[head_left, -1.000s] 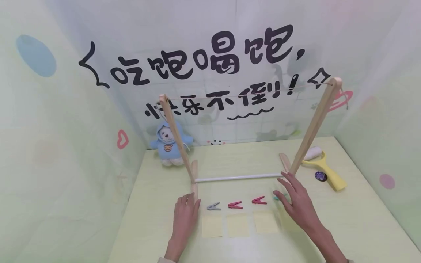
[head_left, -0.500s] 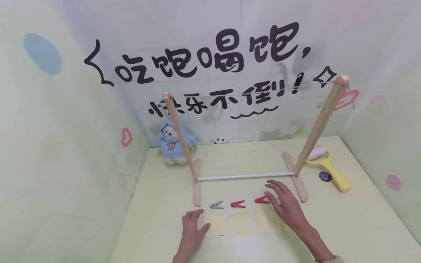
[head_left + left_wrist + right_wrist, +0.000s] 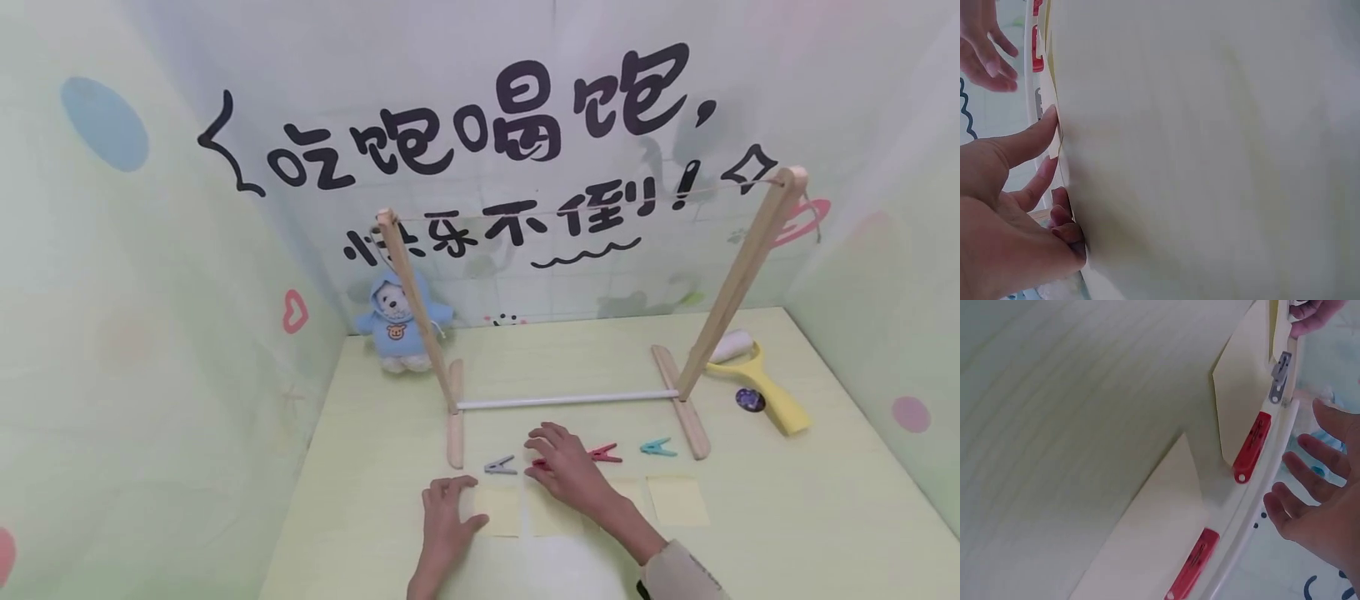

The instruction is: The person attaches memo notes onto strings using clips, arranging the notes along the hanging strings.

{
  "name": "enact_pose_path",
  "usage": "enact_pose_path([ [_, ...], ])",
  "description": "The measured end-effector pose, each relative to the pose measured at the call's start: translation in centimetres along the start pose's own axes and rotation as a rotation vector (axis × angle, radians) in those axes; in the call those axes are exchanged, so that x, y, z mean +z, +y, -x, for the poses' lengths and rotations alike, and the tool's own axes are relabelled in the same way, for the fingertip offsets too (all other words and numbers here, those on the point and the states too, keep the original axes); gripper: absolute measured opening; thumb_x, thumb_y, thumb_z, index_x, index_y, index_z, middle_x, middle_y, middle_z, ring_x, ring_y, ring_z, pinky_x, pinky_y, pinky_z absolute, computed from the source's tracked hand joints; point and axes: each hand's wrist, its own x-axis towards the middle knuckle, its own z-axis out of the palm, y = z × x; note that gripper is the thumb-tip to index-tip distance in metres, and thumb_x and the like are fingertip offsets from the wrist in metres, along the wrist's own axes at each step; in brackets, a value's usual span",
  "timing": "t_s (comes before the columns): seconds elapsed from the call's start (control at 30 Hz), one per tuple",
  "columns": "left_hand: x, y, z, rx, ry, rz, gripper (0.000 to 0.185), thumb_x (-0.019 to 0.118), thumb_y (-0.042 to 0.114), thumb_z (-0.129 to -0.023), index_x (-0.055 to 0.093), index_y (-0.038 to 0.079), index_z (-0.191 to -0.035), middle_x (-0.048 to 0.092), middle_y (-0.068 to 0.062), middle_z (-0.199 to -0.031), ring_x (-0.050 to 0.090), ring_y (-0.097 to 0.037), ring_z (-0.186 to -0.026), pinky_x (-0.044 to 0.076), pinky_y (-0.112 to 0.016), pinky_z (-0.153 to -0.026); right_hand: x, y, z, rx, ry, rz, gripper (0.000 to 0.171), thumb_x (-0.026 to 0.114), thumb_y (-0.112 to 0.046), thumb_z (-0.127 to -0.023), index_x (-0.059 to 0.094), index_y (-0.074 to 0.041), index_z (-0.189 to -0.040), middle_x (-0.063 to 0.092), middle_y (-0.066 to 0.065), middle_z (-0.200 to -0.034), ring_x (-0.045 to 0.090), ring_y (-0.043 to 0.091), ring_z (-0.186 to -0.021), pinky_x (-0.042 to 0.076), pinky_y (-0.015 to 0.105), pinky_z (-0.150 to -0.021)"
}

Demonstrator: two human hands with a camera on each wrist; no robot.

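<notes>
My right hand (image 3: 564, 468) hovers with fingers spread, holding nothing, over a red peg (image 3: 538, 465) that it mostly hides from the head camera. My left hand (image 3: 448, 518) lies flat and relaxed on the table (image 3: 787, 508), fingertips at the edge of the nearest yellow note (image 3: 501, 510).

The right wrist camera gives what the head view lacks: that red peg (image 3: 1252, 447) lies clear of my fingers (image 3: 1297, 469), untouched, at the tip of its note (image 3: 1242, 394), with the grey peg (image 3: 1280, 376) further along and a second red peg (image 3: 1192, 565) on the other side. The left wrist view shows only my thumb (image 3: 1029, 139) and fingers against the note's edge; the rest is blurred table.

Beyond both hands stands a wooden rack (image 3: 738, 275) with a white rod (image 3: 566, 400). A teal peg (image 3: 657, 448) lies off to my right, above another note (image 3: 677, 500). Far right sits a yellow lint roller (image 3: 761, 385); far left, a small bear (image 3: 399, 325) against the lettered wall (image 3: 487, 125).
</notes>
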Motion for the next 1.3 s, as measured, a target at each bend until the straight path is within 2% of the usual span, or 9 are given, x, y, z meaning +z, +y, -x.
enact_pose_path([
  [0.23,0.1,0.1,0.1,-0.036,-0.001,0.005,0.046,0.088,0.021,-0.072,0.064,0.021,-0.113,0.047,-0.007,-0.122,0.038,-0.018,-0.105,0.038,-0.028,-0.082,2.4,-0.8,-0.6,-0.008,-0.087,0.048,0.043,0.089,-0.021,-0.073,0.068,-0.005,-0.107,0.065,0.017,-0.119,0.056,0.048,-0.124,0.050,0.061,-0.095],
  [0.53,0.1,0.1,-0.1,-0.038,-0.003,0.007,0.044,0.088,0.021,-0.072,0.064,0.017,-0.109,0.046,-0.007,-0.122,0.037,-0.019,-0.105,0.040,-0.028,-0.082,3.4,-0.8,-0.5,0.002,-0.162,0.121,0.044,0.088,-0.027,-0.075,0.068,-0.009,-0.110,0.063,0.015,-0.127,0.053,0.046,-0.130,0.048,0.057,-0.102],
  [0.77,0.0,0.2,0.0,-0.037,-0.018,0.007,0.044,0.087,0.021,-0.073,0.064,0.016,-0.110,0.045,-0.006,-0.122,0.036,-0.018,-0.104,0.040,-0.027,-0.081,4.0,-0.3,-0.2,-0.014,-0.087,0.108,0.037,0.088,-0.023,-0.073,0.070,-0.008,-0.102,0.065,0.016,-0.123,0.056,0.045,-0.125,0.050,0.057,-0.098],
  [0.9,0.1,0.1,0.0,-0.024,0.005,0.001,0.041,0.086,0.019,-0.075,0.065,0.012,-0.110,0.047,-0.007,-0.121,0.037,-0.018,-0.103,0.041,-0.027,-0.081,4.1,-0.1,-0.2,-0.027,-0.044,0.110,0.033,0.088,-0.020,-0.074,0.070,-0.008,-0.099,0.066,0.014,-0.120,0.059,0.043,-0.123,0.050,0.056,-0.097],
  [1.1,0.3,0.1,0.0,-0.020,0.040,-0.025,0.031,0.080,0.016,-0.082,0.066,0.008,-0.108,0.050,-0.009,-0.121,0.038,-0.016,-0.100,0.038,-0.026,-0.078,4.0,0.0,-0.6,-0.025,0.002,0.076,0.036,0.087,-0.016,-0.075,0.068,-0.008,-0.105,0.068,0.012,-0.118,0.061,0.041,-0.121,0.050,0.055,-0.098],
  [1.3,0.6,0.5,0.2,0.003,0.122,-0.060,0.016,0.075,0.011,-0.087,0.067,0.007,-0.100,0.052,-0.010,-0.116,0.038,-0.016,-0.096,0.036,-0.027,-0.074,3.9,-0.2,-1.1,0.001,0.049,0.010,0.037,0.086,-0.014,-0.078,0.067,-0.006,-0.109,0.069,0.010,-0.115,0.064,0.033,-0.116,0.050,0.052,-0.097],
])
